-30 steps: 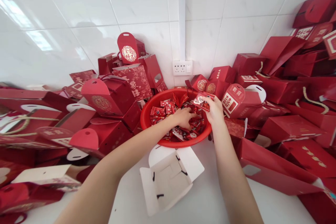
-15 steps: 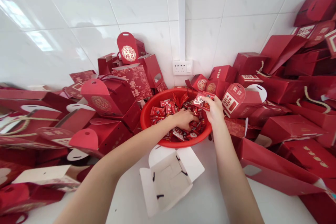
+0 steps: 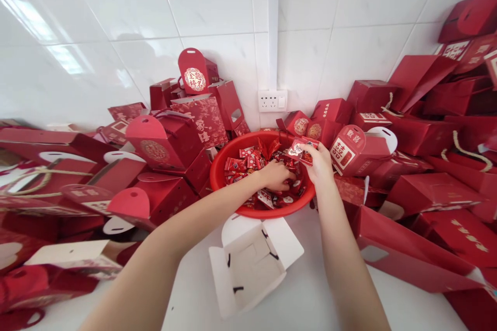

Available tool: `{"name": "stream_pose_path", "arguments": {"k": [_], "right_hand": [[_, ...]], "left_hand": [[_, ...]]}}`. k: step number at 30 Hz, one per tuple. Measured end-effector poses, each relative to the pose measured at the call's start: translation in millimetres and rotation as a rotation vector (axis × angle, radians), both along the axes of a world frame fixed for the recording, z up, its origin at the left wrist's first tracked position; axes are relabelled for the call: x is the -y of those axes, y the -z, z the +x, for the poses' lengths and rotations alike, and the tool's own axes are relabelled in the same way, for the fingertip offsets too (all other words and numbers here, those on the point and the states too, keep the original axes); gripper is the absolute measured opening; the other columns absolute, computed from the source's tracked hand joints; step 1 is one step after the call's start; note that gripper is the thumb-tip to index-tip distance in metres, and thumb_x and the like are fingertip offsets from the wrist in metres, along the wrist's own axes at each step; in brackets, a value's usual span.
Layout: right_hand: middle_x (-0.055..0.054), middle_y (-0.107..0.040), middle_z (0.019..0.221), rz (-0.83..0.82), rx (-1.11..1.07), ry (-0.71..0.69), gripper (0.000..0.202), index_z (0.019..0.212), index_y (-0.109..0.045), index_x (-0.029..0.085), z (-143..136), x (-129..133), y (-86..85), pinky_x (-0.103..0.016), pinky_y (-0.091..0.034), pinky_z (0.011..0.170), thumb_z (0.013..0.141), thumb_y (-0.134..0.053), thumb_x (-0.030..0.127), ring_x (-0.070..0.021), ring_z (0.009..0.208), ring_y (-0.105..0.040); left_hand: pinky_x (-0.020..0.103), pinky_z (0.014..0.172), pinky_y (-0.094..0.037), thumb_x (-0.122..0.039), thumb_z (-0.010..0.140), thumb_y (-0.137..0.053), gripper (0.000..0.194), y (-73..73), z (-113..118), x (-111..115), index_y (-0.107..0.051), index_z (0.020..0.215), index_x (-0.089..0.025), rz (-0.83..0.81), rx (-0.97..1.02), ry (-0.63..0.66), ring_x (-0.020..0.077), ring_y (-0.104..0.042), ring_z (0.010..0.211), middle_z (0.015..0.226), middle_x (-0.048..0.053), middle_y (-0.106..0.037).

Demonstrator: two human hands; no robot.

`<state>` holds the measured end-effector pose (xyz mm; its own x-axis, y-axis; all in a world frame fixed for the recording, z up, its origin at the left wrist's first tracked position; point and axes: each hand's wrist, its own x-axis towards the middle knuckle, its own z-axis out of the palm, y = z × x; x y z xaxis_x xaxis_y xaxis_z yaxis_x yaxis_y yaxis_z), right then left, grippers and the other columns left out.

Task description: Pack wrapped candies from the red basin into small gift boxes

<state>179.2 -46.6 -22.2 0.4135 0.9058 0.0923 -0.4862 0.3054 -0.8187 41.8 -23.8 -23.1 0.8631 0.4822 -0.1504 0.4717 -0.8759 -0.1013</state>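
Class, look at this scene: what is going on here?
A person's bare left hand reaches into a round red basin of small red wrapped packets. The right hand holds a red-and-white packet near the rim. An open white box sits in front.

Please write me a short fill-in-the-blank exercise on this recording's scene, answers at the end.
1. The left hand reaches among small wrapped packets inside a basin coloured ____.
2. The right hand holds a red packet with a ____ label.
3. The white carton in front of the basin stands ____, its flaps spread.
4. The electrical socket is mounted on the tiled ____.

Missing words: red; white; open; wall.
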Motion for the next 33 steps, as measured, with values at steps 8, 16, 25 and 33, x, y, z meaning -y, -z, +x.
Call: {"name": "stream_pose_path", "arguments": {"k": [8, 16, 25, 33], "right_hand": [[0.004, -0.072, 0.068, -0.002, -0.036, 0.017, 0.026, 0.069, -0.063, 0.022, -1, 1, -2.5, -0.032, -0.056, 0.071, 0.049, -0.08, 0.019, -0.0159, 0.065, -0.066], [0.004, -0.073, 0.068, 0.019, -0.017, 0.01, 0.027, 0.072, -0.069, 0.021, 0, -1, 1.0, -0.034, -0.056, 0.073, 0.048, -0.083, 0.018, -0.0169, 0.066, -0.066], [0.003, -0.074, 0.066, 0.004, -0.03, -0.008, 0.023, 0.069, -0.071, 0.02, -2, -1, 0.0, -0.031, -0.056, 0.068, 0.048, -0.082, 0.018, -0.0157, 0.062, -0.066], [0.0, -0.076, 0.072, 0.011, -0.015, -0.036, 0.025, 0.074, -0.072, 0.018, 0, -4, 3.6, -0.032, -0.057, 0.075, 0.051, -0.084, 0.017, -0.0164, 0.068, -0.069]], "left_hand": [[0.031, 0.086, -0.052, -0.029, 0.098, -0.049, 0.033, -8.4, -19, -20, -0.069, 0.122, -0.018, -0.201, 0.32, -0.171, 0.0236, -0.072, 0.096, 0.114, 0.01, -0.076], [0.032, 0.097, -0.05, -0.028, 0.097, -0.05, 0.025, -9.9, -35, -39, -0.069, 0.11, -0.018, -0.273, 0.661, -0.279, 0.0222, -0.069, 0.103, 0.114, 0.008, -0.074], [0.037, 0.08, -0.057, -0.049, 0.079, -0.077, 0.041, -4.8, -37, -48, -0.062, 0.093, -0.014, -0.724, 1.244, -0.353, 0.0192, -0.069, 0.079, 0.089, 0.005, -0.071], [0.04, 0.095, -0.053, -0.046, 0.065, -0.089, 0.046, -14.2, -36, -40, -0.076, 0.094, -0.012, -0.745, 1.361, -0.197, 0.023, -0.071, 0.094, 0.099, 0.009, -0.076]]}}
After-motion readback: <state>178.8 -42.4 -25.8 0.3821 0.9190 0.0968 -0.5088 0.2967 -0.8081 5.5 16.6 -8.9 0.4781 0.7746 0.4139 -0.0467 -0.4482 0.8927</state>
